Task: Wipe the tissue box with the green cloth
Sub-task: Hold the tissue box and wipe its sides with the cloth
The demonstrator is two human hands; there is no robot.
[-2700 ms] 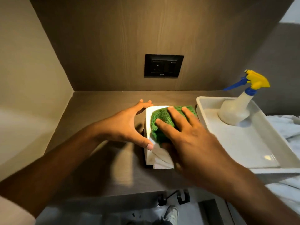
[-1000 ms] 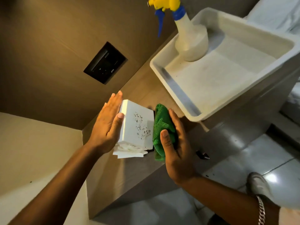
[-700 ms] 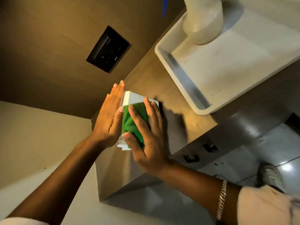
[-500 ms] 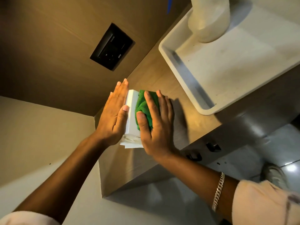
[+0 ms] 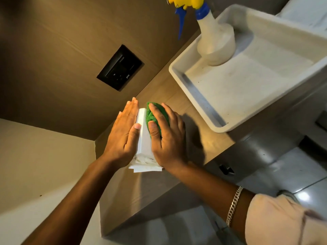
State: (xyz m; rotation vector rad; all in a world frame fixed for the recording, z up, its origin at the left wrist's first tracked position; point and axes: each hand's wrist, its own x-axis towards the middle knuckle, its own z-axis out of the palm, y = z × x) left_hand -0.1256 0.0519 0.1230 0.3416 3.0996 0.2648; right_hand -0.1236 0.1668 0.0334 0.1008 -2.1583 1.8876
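Note:
A white tissue box (image 5: 143, 137) stands on the brown shelf (image 5: 177, 103), with white tissue (image 5: 146, 167) sticking out of its near end. My left hand (image 5: 123, 137) lies flat against the box's left side, thumb on its top edge, holding it steady. My right hand (image 5: 167, 137) presses the green cloth (image 5: 154, 114) flat against the box's right side. Most of the cloth is hidden under my fingers. The view is tilted.
A white tray (image 5: 191, 89) sits on the shelf to the right, holding a spray bottle (image 5: 215, 45) with a yellow and blue trigger. A black wall socket (image 5: 120, 68) is set in the back panel. The shelf's front edge drops to a tiled floor (image 5: 292, 177).
My right hand with the cloth went from the box's right side over its upper face and back to the right side. My left hand stayed against the box. The view shifted.

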